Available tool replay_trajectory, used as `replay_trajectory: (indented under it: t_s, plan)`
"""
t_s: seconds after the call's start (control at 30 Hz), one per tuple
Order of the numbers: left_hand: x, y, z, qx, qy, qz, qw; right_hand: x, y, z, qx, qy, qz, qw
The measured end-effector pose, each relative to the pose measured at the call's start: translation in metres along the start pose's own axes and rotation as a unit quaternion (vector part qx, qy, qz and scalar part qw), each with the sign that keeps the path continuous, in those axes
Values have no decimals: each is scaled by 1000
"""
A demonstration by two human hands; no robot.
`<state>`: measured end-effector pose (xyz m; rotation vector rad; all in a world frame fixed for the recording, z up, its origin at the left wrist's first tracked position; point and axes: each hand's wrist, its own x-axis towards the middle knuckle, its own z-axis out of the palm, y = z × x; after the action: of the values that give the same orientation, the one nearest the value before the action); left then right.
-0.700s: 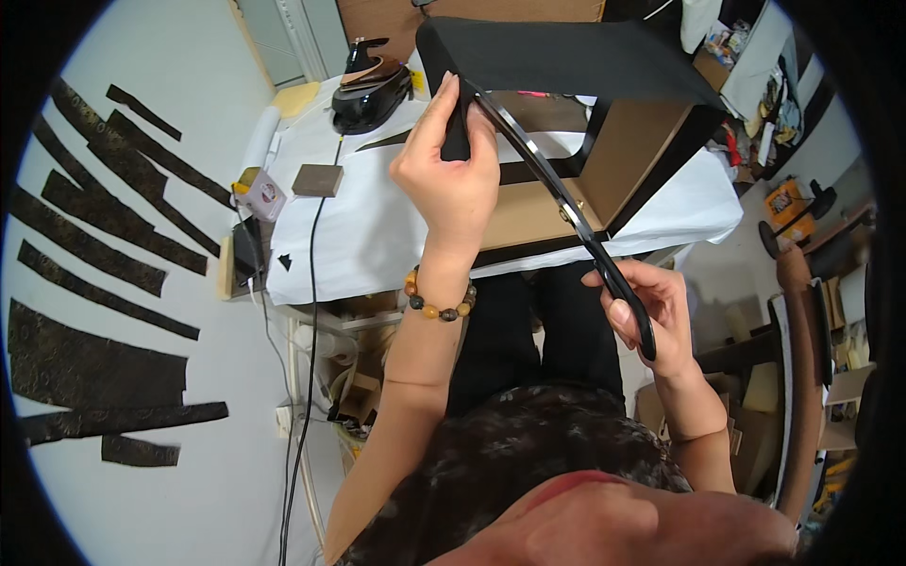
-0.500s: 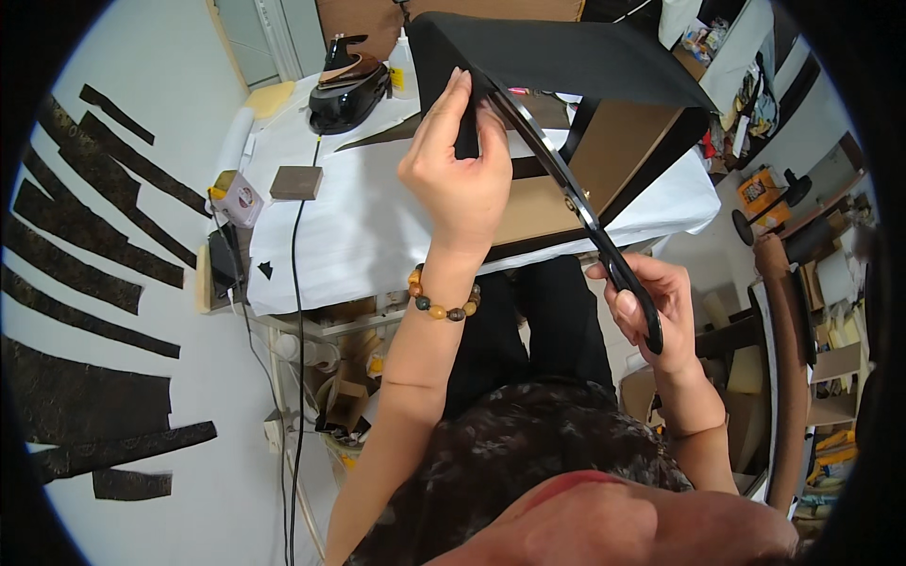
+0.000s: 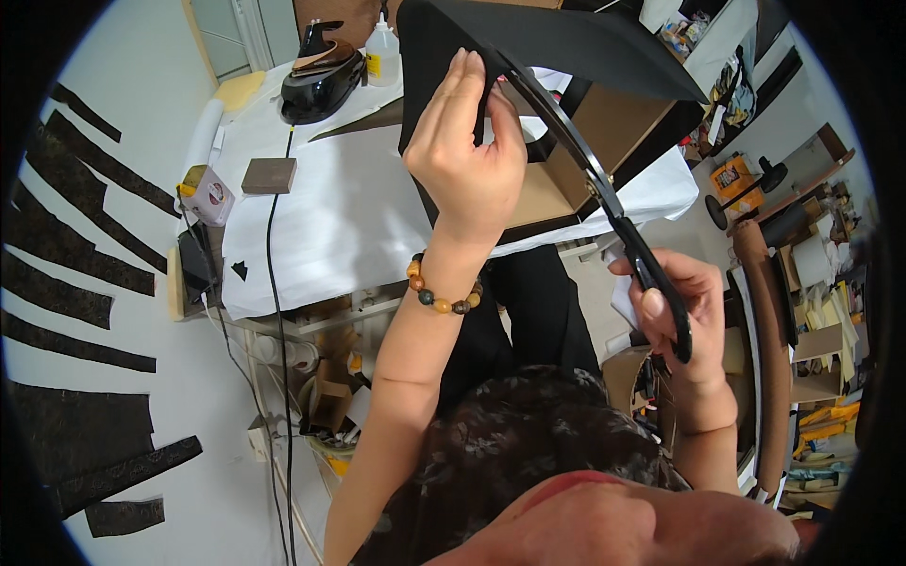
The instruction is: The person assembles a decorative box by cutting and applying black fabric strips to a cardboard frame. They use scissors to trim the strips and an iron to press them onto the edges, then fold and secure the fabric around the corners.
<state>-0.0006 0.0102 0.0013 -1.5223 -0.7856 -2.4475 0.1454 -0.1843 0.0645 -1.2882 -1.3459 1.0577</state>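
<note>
White-covered surface (image 3: 349, 236), brown-lined box (image 3: 623, 118) w/ black sheet (image 3: 557, 40) on its R half nr front edge. L hand (image 3: 467, 160) pinches sheet; R hand (image 3: 704, 311) grips scissors (image 3: 596, 182), tips just beside L hand. I'd keep sheet taut, steer w/ short snips, L hand clear.

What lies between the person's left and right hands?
In the head view, the scissors, held in the right hand and reaching up toward the left hand. Part of a tan-lined box shows behind.
</note>
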Motion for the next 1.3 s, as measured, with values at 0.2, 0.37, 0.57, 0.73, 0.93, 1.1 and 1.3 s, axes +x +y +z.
replay_trajectory:
  t_s: [0.2,0.37,0.57,0.73,0.93,1.1,1.3]
  plan:
    - [0,1,0,-3,10,3,1000,-6,-34,9,-54,5,33,998]
    - [-1,2,2,-18,24,-5,1000,-12,-41,15,-87,32,20,995]
    - [-2,-2,3,-20,24,12,999,-16,-47,27,-110,50,25,992]
    - [-2,-2,3,-26,18,12,999,-19,-52,36,-127,62,35,989]
    - [-2,1,3,-23,22,-13,999,-21,-54,40,-116,62,44,990]
    - [-1,2,4,-26,22,-16,999,-23,-57,43,-93,62,52,992]
    - [-1,2,3,-22,20,-15,999,-23,-58,44,-92,57,52,993]
